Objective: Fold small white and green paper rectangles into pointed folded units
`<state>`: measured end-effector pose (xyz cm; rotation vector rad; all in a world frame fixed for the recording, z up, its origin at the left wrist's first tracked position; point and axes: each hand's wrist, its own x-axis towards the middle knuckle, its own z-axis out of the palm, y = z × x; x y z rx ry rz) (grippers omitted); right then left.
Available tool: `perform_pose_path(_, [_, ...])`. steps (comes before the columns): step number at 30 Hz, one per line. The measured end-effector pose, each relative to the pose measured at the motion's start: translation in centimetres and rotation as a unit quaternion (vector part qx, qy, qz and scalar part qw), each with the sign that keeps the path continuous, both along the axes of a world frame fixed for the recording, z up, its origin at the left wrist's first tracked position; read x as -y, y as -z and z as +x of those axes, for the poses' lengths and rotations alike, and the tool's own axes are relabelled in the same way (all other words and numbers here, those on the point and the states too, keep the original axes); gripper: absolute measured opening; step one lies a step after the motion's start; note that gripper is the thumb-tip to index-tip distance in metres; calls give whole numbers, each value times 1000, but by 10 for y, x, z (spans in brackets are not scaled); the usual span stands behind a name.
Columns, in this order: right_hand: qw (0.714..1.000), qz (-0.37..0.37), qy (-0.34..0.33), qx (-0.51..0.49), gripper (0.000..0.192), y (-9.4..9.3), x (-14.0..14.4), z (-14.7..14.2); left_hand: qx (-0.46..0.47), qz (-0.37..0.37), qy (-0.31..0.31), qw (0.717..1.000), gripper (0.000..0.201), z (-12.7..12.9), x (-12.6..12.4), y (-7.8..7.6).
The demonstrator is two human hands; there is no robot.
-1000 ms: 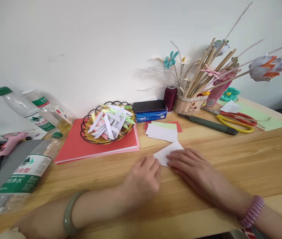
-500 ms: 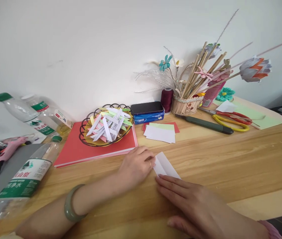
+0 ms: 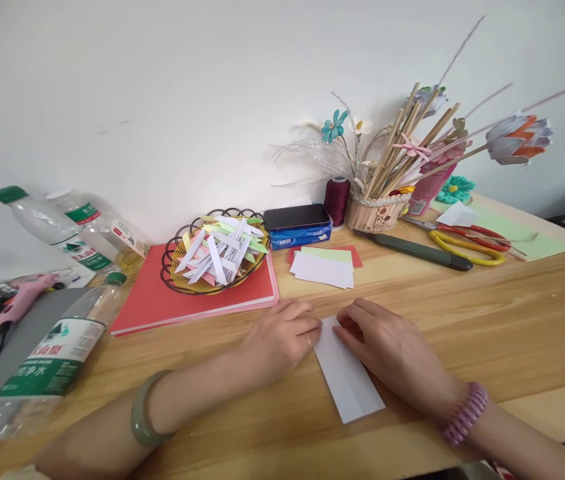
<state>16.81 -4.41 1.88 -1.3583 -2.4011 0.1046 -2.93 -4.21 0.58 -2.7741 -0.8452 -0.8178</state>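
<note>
Right hand [image 3: 387, 343] shifted onto white paper [image 3: 347, 380]

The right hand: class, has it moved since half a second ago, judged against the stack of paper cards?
Yes. The right hand has moved up, away from the near table edge and towards the stack of paper cards, its fingers now on the white paper strip's far end.

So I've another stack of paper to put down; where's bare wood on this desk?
Bare wood lies right of the right hand, below the yellow scissors and green knife. A narrower strip runs between the lying bottle and left hand. The back edge is crowded: basket, phone, stick holder.
</note>
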Motion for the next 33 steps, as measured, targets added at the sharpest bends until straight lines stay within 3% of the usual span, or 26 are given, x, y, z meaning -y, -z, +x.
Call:
perform_pose_path(5, [1000,2,-22,-20,15,2,1,-1,-17,11,-4,1000,22,-2,0,-1])
perform_pose_path(17, [985,63,-158,0,21,2,5,6,-41,21,-23,999,24,-3,-1,-3])
perform_pose_path(33, [971,109,-200,71,24,-2,8,2,-54,-3,-36,998,34,0,4,-3])
